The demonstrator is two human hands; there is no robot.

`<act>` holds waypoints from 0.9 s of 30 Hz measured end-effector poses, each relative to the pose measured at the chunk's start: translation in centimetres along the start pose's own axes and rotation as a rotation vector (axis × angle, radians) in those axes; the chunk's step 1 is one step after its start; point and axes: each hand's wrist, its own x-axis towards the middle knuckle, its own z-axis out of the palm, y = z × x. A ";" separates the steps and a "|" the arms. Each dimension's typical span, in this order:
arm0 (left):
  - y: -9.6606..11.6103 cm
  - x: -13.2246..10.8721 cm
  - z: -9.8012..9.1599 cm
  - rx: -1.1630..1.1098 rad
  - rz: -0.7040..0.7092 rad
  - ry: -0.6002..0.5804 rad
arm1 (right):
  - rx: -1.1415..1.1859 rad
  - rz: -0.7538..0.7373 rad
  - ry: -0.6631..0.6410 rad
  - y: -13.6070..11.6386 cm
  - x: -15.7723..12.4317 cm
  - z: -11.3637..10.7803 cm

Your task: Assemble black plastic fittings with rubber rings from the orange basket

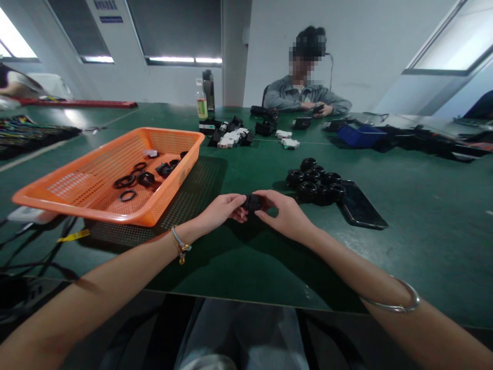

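Observation:
Between my two hands, just above the green table, is a small black cylindrical part [252, 202]. The fingers of my left hand [227, 208] pinch its left side. My right hand [283, 213] grips the same part from the right with thumb and fingers. Its details are dark and partly covered by my fingertips. To the right of my hands stands a cluster of several similar black round parts [308, 190] with ring-shaped tops. Left of my hands is an orange basket [42, 195] holding several loose black rings [127, 196] and black pieces [146, 179].
A dark phone [362, 205] lies against the black cluster. Farther back are white and black connector-like pieces [233, 137], a bottle [201, 100] and a blue bin [360, 136]. A person [304, 92] sits across the table [246, 267]. Cables [34, 257] lie at left.

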 end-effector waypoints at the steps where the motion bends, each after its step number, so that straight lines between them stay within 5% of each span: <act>1: 0.0 -0.1 0.0 -0.002 0.001 -0.029 | -0.024 -0.022 0.011 0.0 0.0 0.0; 7: -0.4 -0.1 0.2 0.073 0.036 -0.148 | -0.097 -0.117 0.043 0.5 0.0 0.0; 13: 0.3 -0.6 -0.1 0.483 0.134 -0.159 | -0.237 -0.159 -0.059 0.5 0.0 -0.2; 21: 1.2 -1.2 -0.3 1.078 0.328 -0.086 | -0.163 -0.032 -0.131 -0.1 0.1 -0.2; 27: 0.9 -1.1 -0.4 1.211 0.442 -0.052 | -0.034 0.120 -0.175 -0.5 0.2 -0.3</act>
